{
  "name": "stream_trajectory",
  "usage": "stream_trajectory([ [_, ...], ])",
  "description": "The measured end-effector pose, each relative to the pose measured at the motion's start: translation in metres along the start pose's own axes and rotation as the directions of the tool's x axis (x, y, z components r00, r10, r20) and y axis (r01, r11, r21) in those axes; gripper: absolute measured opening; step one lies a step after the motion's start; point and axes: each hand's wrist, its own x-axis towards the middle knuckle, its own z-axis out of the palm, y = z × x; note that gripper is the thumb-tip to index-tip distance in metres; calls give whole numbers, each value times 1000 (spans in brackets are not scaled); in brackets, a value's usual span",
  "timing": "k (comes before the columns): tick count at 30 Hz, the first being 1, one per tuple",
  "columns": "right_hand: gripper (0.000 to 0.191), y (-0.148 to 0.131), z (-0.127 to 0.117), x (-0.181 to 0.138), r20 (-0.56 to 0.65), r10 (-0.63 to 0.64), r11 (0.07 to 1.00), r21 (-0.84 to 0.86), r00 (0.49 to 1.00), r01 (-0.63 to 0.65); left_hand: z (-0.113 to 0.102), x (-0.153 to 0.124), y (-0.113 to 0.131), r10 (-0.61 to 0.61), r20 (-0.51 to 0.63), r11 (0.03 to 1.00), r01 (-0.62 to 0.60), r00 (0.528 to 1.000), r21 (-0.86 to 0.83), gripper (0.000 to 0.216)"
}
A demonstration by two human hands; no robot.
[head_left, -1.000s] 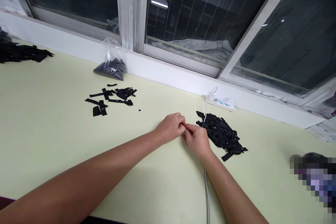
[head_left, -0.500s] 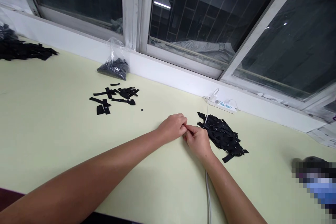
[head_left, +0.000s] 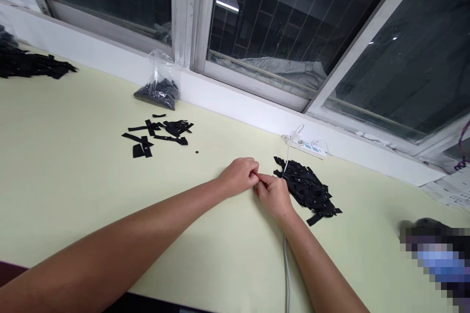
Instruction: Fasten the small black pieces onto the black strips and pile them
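My left hand (head_left: 238,175) and my right hand (head_left: 273,194) meet fingertip to fingertip on the pale yellow table (head_left: 73,181). Both are closed in a pinch around something too small to make out. Just right of my right hand lies a heap of black fabric strips (head_left: 308,188). A smaller scatter of black strips (head_left: 157,132) lies to the far left of my left hand, with one tiny black dot (head_left: 197,152) beside it.
A clear plastic bag of black pieces (head_left: 158,89) leans on the window sill. A white power strip (head_left: 308,146) sits by the wall, its grey cable (head_left: 286,269) running under my right forearm. More black strips (head_left: 33,64) lie far left. A blurred dark object (head_left: 433,249) sits at right.
The view has shifted slightly. Both hands stay pinched together in the same spot beside the heap.
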Motion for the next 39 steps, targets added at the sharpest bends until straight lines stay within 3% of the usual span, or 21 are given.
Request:
stream_trajectory([
  [15,31,-2,-4,-1,25,-16,1000,3,1000,16,2,2,-5,-13,-24,996,11,1000,-91,13],
  [21,23,1,-3,3,-4,58,998,33,998,-58,4,2,-6,-28,-25,995,25,999,-102,16],
  [26,22,4,-3,4,10,137,986,94,991,-137,-4,4,-17,-118,-139,985,97,983,-145,13],
  [30,24,4,-3,3,24,121,985,119,992,-123,-9,8,-25,-236,-220,949,176,947,-261,8],
  [39,31,11,-2,5,-49,201,946,269,978,-181,-4,7,-19,-327,-66,846,261,943,-465,9],
])
